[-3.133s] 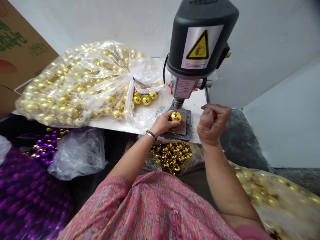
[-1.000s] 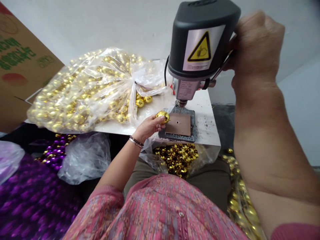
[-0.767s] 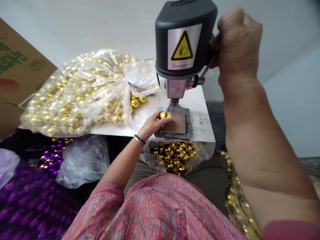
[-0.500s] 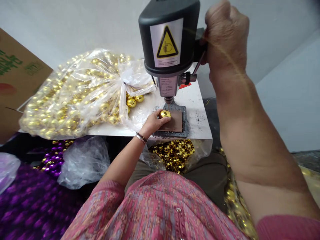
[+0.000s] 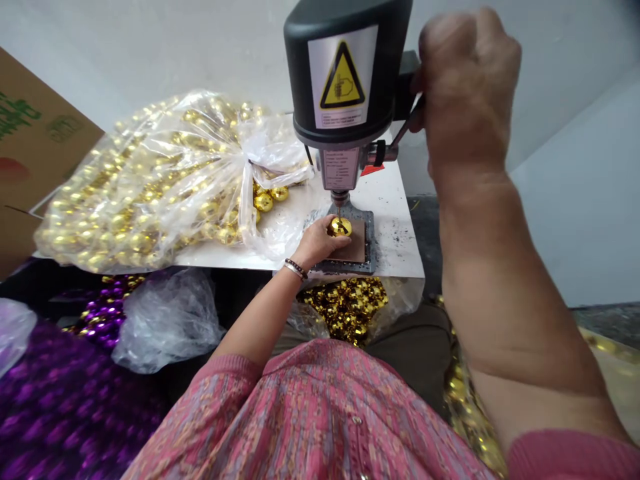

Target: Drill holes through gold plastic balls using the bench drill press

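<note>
Head view: my left hand (image 5: 318, 241) holds a shiny gold faceted ball (image 5: 341, 227) pinched between thumb and fingers. Ball lies at the fingertips, toward my right, directly beneath the thin drill bit (image 5: 340, 211); bit upright, ball round, no long axis evident. Contact between tip and ball: cannot tell. Left hand is the nearer. My right hand (image 5: 470, 80) is closed at the metal lever (image 5: 407, 127) of the black drill press (image 5: 345, 73); grip partly hidden.

Beneath ball: brown square pad (image 5: 355, 250) on grey metal base (image 5: 371, 230), near the front right corner of the white worktop (image 5: 400, 250).

Containers: large clear plastic bag (image 5: 125, 187) along the left side, full of gold balls, a few showing at its gathered neck; open clear bag (image 5: 405, 293) below the front edge, holding small gold faceted pieces (image 5: 347, 310).
</note>
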Motion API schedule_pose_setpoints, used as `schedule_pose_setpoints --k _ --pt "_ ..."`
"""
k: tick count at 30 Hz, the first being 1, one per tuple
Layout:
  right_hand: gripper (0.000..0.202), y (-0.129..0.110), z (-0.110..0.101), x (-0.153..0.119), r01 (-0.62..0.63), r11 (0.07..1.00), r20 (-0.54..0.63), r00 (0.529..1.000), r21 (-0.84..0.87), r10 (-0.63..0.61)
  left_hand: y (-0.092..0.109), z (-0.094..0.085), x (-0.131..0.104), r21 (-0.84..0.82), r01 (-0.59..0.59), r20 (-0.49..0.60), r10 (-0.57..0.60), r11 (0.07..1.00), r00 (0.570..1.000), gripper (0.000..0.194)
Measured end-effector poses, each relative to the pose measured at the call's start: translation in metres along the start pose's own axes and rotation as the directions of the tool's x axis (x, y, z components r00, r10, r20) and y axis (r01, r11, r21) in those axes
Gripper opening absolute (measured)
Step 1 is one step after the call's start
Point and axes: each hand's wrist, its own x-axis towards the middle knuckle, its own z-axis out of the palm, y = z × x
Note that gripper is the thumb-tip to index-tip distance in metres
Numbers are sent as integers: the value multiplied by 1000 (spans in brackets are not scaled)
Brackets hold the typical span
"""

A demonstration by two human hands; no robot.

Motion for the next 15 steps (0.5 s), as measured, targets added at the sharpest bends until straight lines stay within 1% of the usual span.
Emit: schedule_pose_setpoints --k 1,3,5,7,10,15 --pt "36 -6 -4 -13 -5 1000 -32 999 -20 5 -1 0 0 -6 -1 1 1 1000 1000 34" --pt "38 -12 -11 -39 68 993 -33 997 -100 -72 -1 0 -2 -7 -11 4 11 1000 1000 34" --pt "32 -11 -18 -62 121 983 -17 992 -140 -125 0 0 -3 -6 -8 -3 8 1000 1000 36" --pt "24 -4 -21 -77 149 976 -10 988 -160 -152 2 0 -5 2 6 -18 -6 1000 1000 39" --pt "19 12 -22 -88 178 967 0 983 -183 -181 6 0 -8 32 22 -40 -20 999 999 37" --pt "15 33 -19 -99 238 944 12 970 -230 -242 11 1 -10 42 19 -35 -17 999 999 34"
